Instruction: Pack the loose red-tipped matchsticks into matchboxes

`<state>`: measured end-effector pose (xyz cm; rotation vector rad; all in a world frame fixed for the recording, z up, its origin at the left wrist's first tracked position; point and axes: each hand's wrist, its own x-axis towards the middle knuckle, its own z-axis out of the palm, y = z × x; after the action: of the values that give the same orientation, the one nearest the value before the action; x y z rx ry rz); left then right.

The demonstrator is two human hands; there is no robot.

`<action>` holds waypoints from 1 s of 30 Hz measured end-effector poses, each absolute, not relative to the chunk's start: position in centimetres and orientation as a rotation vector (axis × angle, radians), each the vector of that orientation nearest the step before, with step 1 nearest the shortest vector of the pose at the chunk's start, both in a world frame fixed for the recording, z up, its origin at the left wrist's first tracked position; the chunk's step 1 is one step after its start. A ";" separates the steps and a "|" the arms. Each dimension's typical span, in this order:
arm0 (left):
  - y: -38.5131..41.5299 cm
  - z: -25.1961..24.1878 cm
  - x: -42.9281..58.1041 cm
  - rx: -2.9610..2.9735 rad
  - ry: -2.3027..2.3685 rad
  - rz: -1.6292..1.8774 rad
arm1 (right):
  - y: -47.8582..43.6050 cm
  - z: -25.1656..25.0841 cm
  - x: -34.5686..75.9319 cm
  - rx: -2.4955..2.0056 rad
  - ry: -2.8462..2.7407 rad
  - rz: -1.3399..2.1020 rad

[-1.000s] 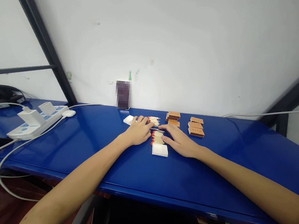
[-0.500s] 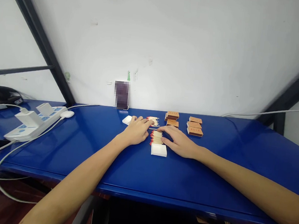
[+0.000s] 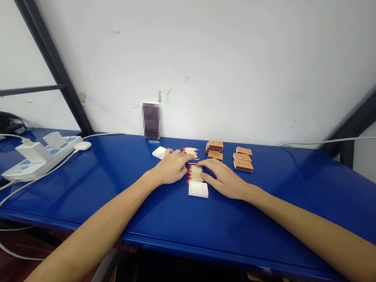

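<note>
Several red-headed matches lie side by side in a row (image 3: 196, 173) on the blue table, heads to the left. Behind them is a looser pile of matches (image 3: 190, 151). At the left of both is my left hand (image 3: 171, 167), its index finger stretched over the pile's near edge, its thumb close to the match heads. My right hand (image 3: 223, 178) rests at the row's plain ends, thumb and index finger apart. A white matchbox tray (image 3: 198, 190) sits just in front of the row. Another white tray (image 3: 159, 152) is partly hidden behind my left hand.
Orange matchboxes stand in a left group (image 3: 215, 155) and a right group (image 3: 243, 165) behind my right hand. A phone (image 3: 151, 121) leans on the wall. On the left are a power strip (image 3: 24, 168) with chargers and white cables. The table's front edge (image 3: 198, 249) runs below my arms.
The view has shifted slightly. My left index finger moves a little at the near edge of the loose pile; my right hand stays almost still beside the row.
</note>
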<state>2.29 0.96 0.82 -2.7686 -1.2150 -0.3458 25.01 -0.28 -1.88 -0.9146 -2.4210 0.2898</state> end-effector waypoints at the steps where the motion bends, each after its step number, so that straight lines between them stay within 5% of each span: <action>1: 0.9 0.8 2.3 -2.775 -1.208 -0.342 | -0.3 -1.9 25.0 -0.912 -2.420 0.290; 30: 0.4 1.9 1.7 -3.112 -1.150 -0.453 | 0.1 -2.0 25.2 -0.867 -2.376 0.433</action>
<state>1.68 0.41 1.86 -3.1120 -1.1496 -0.4535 25.15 0.14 -1.96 -0.8669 -2.3762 0.4330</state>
